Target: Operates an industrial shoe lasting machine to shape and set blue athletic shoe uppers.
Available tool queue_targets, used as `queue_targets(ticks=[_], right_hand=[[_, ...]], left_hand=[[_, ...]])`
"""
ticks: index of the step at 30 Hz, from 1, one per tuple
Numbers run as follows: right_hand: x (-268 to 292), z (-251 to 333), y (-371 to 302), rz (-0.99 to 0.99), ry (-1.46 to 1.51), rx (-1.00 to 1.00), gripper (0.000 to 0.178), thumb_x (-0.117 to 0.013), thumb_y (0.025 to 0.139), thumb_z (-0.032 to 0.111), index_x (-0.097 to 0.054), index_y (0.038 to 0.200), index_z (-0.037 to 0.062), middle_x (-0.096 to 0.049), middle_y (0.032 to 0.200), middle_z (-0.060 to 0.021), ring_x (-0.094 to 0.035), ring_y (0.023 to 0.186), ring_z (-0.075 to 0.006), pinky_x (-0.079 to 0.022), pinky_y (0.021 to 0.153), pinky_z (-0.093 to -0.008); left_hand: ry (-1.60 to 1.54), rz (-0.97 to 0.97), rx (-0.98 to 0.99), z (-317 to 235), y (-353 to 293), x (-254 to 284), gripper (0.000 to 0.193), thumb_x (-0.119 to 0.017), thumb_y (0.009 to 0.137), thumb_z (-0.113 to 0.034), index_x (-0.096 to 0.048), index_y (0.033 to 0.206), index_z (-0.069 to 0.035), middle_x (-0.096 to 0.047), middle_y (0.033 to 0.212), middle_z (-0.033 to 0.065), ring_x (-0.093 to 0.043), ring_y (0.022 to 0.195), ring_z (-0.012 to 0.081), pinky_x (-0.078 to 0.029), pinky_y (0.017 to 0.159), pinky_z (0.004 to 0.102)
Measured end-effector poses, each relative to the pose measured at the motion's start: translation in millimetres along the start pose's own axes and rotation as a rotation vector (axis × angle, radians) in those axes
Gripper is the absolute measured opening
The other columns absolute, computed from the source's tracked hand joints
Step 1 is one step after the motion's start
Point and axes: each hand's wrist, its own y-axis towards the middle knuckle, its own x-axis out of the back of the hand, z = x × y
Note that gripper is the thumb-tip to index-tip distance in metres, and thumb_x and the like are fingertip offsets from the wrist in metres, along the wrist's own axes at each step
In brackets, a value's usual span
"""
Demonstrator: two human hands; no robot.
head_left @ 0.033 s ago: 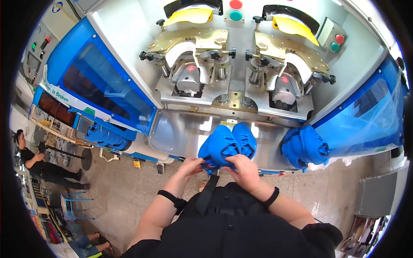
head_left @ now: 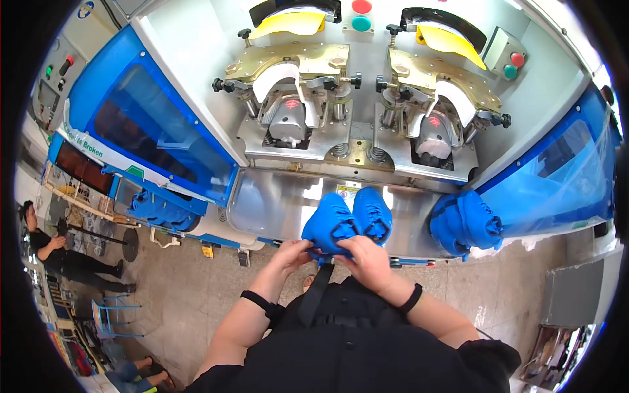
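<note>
A blue shoe upper (head_left: 327, 219) lies toe-away at the metal ledge's front edge, its opening toward me. My left hand (head_left: 293, 255) pinches its near left edge, fingertips partly hidden. My right hand (head_left: 367, 260) is closed on the near right edge of the same upper, thumb and fingers drawn together. Right beside it lies a second blue shoe upper (head_left: 373, 213) with laces, which neither hand visibly grips. Beyond both uppers stand two metal moulds (head_left: 287, 121), each with a red light mark, under brass-coloured clamp plates with white pads.
Blue uppers are heaped (head_left: 464, 223) at the ledge's right end, and more (head_left: 160, 209) lie at the left. Blue-framed machine doors (head_left: 154, 128) flank the bay. Red and green buttons (head_left: 360, 23) sit above the moulds. Another person (head_left: 56, 249) stands at far left, near a blue stool (head_left: 116, 314).
My right hand has shifted slightly left along the upper's edge. The two uppers lie a little farther apart at the front. My left hand stays almost where it was.
</note>
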Motion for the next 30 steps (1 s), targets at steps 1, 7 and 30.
queue_targets(ticks=[1, 7, 30], right_hand=[[-9.9, 9.5, 6.8, 0.043, -0.003, 0.002, 0.033, -0.078, 0.075, 0.021, -0.062, 0.103, 0.0098, -0.064, 0.091, -0.0087, -0.064, 0.082, -0.0287, -0.052, 0.068, -0.0378], [-53.5, 26.7, 15.0, 0.123, -0.12, -0.044, 0.029, -0.073, 0.077, 0.02, -0.061, 0.102, 0.0118, -0.058, 0.088, -0.0072, -0.062, 0.082, -0.0272, -0.051, 0.066, -0.0368], [15.7, 5.6, -20.2, -0.178, 0.065, -0.483, 0.027, -0.073, 0.081, 0.015, -0.062, 0.105, 0.008, -0.056, 0.101, -0.0116, -0.062, 0.084, -0.0336, -0.052, 0.072, -0.0393]], left_hand=[[-0.29, 0.138, -0.032, 0.5, -2.0, 4.0, 0.038, -0.065, 0.091, -0.027, -0.06, 0.117, 0.0, -0.065, 0.109, 0.0133, -0.064, 0.099, 0.0222, -0.056, 0.081, 0.0353], [-0.478, 0.29, -0.045, -28.5, -2.8, 22.3, 0.043, -0.049, 0.101, -0.039, -0.052, 0.129, -0.008, -0.06, 0.121, 0.0094, -0.06, 0.11, 0.0241, -0.05, 0.093, 0.045], [-0.184, 0.3, -0.173, -39.4, 4.9, -17.1, 0.052, -0.058, 0.096, -0.039, -0.041, 0.138, -0.014, -0.054, 0.132, 0.0064, -0.054, 0.118, 0.0246, -0.048, 0.094, 0.0463]])
